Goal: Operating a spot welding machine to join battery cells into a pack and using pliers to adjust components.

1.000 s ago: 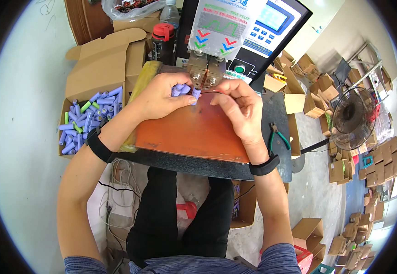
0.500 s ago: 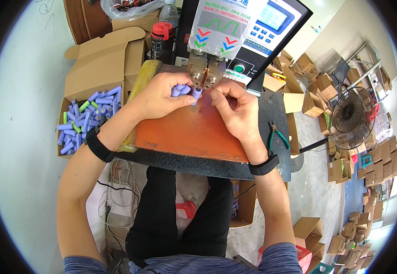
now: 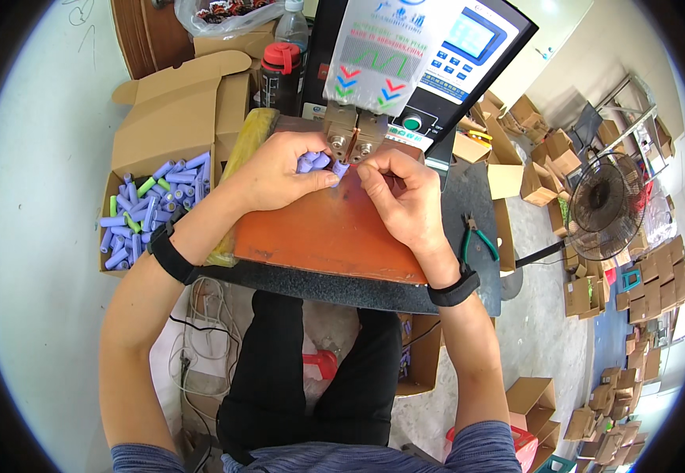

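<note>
My left hand (image 3: 279,172) is closed around several purple cylindrical battery cells (image 3: 312,162). Thumb and fingers hold one more cell (image 3: 340,169) upright, its top end right below the metal electrodes (image 3: 353,142) of a bench spot welder (image 3: 457,47). Whether the tips touch it cannot be made out. My right hand (image 3: 404,197) is pinched closed just right of that cell, its fingertips near the electrodes. Anything in that pinch is too small or hidden to name. Both hands are above an orange mat (image 3: 319,240) on the dark bench.
Left of the mat, an open cardboard box (image 3: 141,213) holds many purple and some green cells. A yellow wrapped roll (image 3: 248,177) lies along the mat's left edge. Green-handled pliers (image 3: 478,236) rest at right. Behind stands a red-lidded bottle (image 3: 280,75); a fan (image 3: 606,205) is farther right.
The electrode block appears slightly lower, nearer the top of the held cell. My right fingertips have shifted slightly down and left. My left hand keeps its hold.
</note>
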`<state>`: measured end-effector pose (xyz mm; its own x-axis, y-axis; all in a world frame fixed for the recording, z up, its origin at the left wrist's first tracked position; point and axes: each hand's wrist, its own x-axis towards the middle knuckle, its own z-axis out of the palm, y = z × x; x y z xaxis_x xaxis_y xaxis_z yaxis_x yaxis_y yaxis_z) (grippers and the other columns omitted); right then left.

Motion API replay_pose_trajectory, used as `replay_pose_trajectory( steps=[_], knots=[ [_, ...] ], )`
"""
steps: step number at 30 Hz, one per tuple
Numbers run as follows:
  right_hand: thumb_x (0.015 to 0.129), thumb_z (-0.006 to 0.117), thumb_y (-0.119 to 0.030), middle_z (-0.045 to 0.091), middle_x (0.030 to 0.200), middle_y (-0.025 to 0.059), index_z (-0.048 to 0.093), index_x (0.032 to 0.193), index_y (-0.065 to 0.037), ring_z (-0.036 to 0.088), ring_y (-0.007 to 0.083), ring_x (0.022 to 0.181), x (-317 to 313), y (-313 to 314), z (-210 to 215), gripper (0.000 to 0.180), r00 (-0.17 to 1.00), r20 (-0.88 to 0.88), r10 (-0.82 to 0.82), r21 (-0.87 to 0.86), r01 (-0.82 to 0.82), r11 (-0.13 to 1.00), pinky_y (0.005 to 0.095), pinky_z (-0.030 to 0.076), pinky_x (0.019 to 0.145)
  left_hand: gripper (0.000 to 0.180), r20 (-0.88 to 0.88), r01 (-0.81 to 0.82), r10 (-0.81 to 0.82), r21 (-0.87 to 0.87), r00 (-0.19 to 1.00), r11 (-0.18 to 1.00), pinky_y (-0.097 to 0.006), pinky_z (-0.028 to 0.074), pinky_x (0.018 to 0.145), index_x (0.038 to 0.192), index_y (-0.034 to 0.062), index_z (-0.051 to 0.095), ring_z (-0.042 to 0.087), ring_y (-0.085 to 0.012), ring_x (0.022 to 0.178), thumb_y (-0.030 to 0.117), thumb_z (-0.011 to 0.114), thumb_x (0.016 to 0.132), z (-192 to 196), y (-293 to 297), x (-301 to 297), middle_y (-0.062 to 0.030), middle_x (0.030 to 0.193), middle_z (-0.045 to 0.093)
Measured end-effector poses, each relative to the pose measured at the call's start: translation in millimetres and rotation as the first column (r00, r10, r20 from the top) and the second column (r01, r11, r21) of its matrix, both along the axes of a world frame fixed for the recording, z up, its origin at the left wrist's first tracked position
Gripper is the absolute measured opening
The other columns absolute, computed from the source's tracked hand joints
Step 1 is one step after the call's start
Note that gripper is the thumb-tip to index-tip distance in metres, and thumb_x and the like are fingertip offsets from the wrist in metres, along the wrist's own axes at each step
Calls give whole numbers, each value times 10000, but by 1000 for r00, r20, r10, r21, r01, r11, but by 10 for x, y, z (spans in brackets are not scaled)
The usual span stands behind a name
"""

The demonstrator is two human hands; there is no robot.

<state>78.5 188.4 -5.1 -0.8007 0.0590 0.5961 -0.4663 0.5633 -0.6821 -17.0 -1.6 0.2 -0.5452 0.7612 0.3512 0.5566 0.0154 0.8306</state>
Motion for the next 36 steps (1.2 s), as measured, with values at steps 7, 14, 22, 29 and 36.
replay_pose_trajectory(
  steps=[7, 14, 22, 29, 36],
  knots=[
    [805, 658, -51, 642, 727, 73, 644, 821, -18, 599, 141, 587, -22, -5, 4, 39, 999, -40, 14, -8, -14, 1000, 258, 468, 544, 188, -65, -28, 27, -15, 998, 999, -281, 429, 633, 939, 17, 643, 500, -103, 684, 120, 711, 797, 7, 12, -24, -28, 732, 571],
    [777, 684, -63, 623, 684, 68, 627, 769, -33, 583, 152, 556, 34, -19, 39, 65, 999, -15, -29, -2, 29, 1000, 269, 455, 513, 231, -145, -53, 50, -16, 988, 998, -295, 449, 647, 973, 11, 630, 520, -136, 678, 123, 708, 786, 32, 27, 45, -75, 748, 589],
    [678, 706, -42, 635, 788, 63, 611, 803, -66, 593, 263, 707, 110, -63, 282, 159, 794, -593, -129, 323, 383, 866, 348, 467, 675, 303, -96, -96, 109, 129, 989, 987, -312, 478, 688, 1129, 14, 561, 593, -167, 707, 94, 635, 846, -9, 57, 66, -70, 784, 622],
    [739, 666, 19, 626, 839, 133, 607, 891, -7, 628, 327, 733, 31, -143, 115, 166, 953, -296, 64, 409, 66, 910, 382, 514, 636, 209, 152, 54, -64, 71, 986, 996, -276, 463, 700, 1062, 30, 614, 567, -105, 764, 122, 636, 875, -27, 26, -51, 5, 834, 604],
    [752, 678, 9, 568, 748, 119, 632, 867, -27, 584, 317, 727, 20, -101, 113, 129, 960, -281, -5, 354, 109, 929, 393, 489, 640, 211, -134, 69, -52, 124, 990, 990, -256, 454, 618, 1004, 43, 641, 559, -97, 672, 171, 701, 847, -76, 11, -61, 18, 802, 624]
  ],
)
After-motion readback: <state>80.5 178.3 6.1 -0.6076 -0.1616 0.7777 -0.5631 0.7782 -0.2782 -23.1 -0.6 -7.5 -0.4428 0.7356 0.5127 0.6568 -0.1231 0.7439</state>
